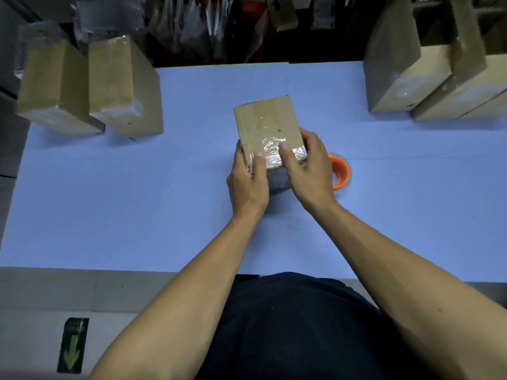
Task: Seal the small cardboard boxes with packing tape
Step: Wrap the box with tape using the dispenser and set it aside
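Cardboard box [267, 124] sits mid-table on the blue table top [137, 201], gripped at its near end by both hands. Left hand [248, 182] wraps the box's left near corner, thumb [260, 163] laid flat on top over the crinkled packing tape [274, 150], other fingers curled round the left side, mostly hidden. Right hand [310, 165] clasps the right near corner, thumb [288, 154] pressing the same shiny tape strip, fingers curled narrow against the box's right face. Thumbs lie close together, nearly parallel, tips pointing away from the person. Tape covers the top's near edge & folds down the near face under the thumbs. Orange tape roll [340, 171] stands on the table just right of the right hand's knuckles, partly hidden behind them. Two taped boxes [90, 86] stand well off beyond & left of the left fingers; more cartons [428, 69] far right, beyond the right fingers.
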`<act>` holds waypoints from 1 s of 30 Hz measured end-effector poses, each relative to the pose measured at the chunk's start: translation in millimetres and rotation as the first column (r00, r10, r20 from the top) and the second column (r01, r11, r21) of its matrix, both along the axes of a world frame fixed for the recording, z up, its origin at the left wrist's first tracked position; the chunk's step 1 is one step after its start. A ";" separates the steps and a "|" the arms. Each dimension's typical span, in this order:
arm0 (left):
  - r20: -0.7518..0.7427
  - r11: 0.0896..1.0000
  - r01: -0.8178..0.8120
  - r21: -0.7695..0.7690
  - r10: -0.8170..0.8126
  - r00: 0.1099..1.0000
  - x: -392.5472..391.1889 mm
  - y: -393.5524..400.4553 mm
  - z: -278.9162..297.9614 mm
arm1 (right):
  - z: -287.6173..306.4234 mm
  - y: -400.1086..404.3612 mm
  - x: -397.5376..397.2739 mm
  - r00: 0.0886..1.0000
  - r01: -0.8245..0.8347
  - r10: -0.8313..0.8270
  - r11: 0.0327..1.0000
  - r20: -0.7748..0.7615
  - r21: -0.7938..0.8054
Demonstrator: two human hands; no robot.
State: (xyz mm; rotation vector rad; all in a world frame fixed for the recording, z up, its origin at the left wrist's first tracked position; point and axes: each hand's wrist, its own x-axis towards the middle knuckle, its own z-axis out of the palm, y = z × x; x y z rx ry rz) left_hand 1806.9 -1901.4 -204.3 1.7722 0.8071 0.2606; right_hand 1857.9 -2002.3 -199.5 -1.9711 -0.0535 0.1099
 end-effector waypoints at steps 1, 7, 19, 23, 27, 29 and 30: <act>0.004 1.000 -0.009 0.003 0.009 1.000 1.6 0.9 -0.6 | -0.1 -2.6 2.0 1.000 -0.001 0.001 0.999 -0.016 0.032; 0.016 0.982 -0.037 -0.186 0.040 0.999 3.3 1.5 -7.2 | -1.5 -12.4 6.3 0.987 -0.013 0.044 0.980 -0.154 0.196; -0.171 0.931 0.229 -0.283 -0.284 0.944 20.8 55.2 58.1 | 24.8 -21.2 21.6 0.951 -0.244 0.270 0.955 -0.151 0.169; -0.188 0.890 0.292 -0.350 -0.373 0.909 8.8 55.2 29.5 | 17.4 -11.7 22.6 0.966 -0.180 0.175 0.984 -0.188 -0.010; -0.252 0.891 0.211 -0.403 -0.329 0.910 -8.8 44.3 -8.7 | -12.7 -8.6 8.3 0.918 -0.300 0.253 0.947 -0.306 -0.116; -0.255 0.896 0.190 -0.402 -0.309 0.916 -11.2 40.5 -17.3 | -20.8 -9.7 5.7 0.911 -0.288 0.235 0.951 -0.340 -0.114; -0.257 0.905 0.175 -0.388 -0.288 0.923 -10.1 39.8 -19.6 | -23.0 -10.2 6.2 0.911 -0.276 0.223 0.955 -0.348 -0.109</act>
